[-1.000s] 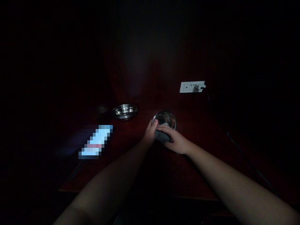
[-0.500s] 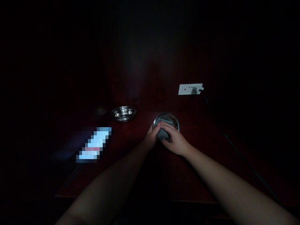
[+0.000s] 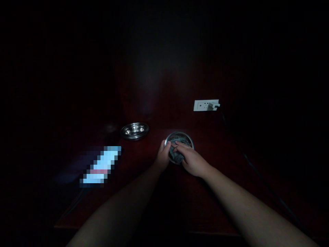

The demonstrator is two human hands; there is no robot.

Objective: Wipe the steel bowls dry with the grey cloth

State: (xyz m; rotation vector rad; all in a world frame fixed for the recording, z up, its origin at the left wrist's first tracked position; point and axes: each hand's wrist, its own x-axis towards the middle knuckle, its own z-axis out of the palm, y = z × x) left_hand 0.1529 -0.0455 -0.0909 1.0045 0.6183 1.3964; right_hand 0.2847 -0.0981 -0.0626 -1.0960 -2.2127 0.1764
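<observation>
Two bowls: near bowl (image 3: pixel 186 136) clasped by left hand (image 3: pixel 162 157), cloth (image 3: pixel 176 156) pinched inside by right hand (image 3: pixel 192 161), wiping underway; far bowl (image 3: pixel 134 130), ten o'clock, untouched.

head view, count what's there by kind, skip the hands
bowls: 2, held bowl and far bowl
cloth: 1
lit screen: 1
socket: 1
total: 5
</observation>
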